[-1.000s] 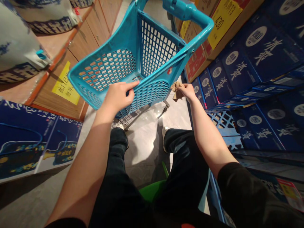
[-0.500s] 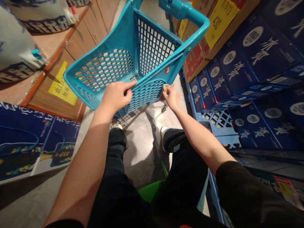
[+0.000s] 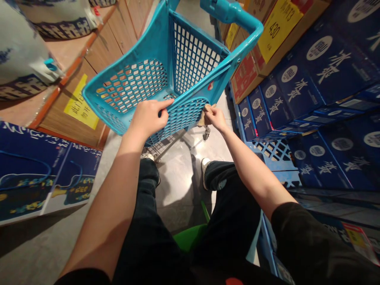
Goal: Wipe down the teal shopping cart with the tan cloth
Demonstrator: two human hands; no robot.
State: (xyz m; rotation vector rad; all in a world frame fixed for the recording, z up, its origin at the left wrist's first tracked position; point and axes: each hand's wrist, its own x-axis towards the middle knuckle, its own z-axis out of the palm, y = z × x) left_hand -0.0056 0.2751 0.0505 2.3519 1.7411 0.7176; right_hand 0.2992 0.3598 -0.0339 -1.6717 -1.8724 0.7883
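— What lies closest?

— A green plastic seat [image 3: 190, 237] between the person's knees, dark trousers, then white shoes [image 3: 205, 163] on the glossy grey floor [image 3: 181, 190].

— And the hands?

— The left hand [image 3: 148, 116] is clamped on the near rim of a turquoise perforated plastic shopping cart basket [image 3: 133, 83], fingers curled over the edge. The right hand [image 3: 216, 118] is closed around a crumpled tan cloth [image 3: 204, 114], pressing it against the outside of the basket's near right corner.

— Anything hemming the cart in?

— Plenty. Just right of that corner is a blue plastic pallet [image 3: 276, 152] stacked with dark blue cartons printed with white characters [image 3: 297, 89]; the right forearm passes close along them. To the left, flat blue printed boxes [image 3: 44, 174] lean by the floor.

— Under the basket?

— A metal frame and a small castor wheel [image 3: 206, 132], just below the cloth.

— Further off?

— Left of the basket, a wooden cabinet [image 3: 118, 35] bearing a yellow label [image 3: 80, 103], with blue-and-white ceramic jars [image 3: 20, 59] on top. At the far end, the cart's turquoise handle [image 3: 228, 12], and beyond it brown cartons carrying a yellow price sign reading 430 [image 3: 274, 25].
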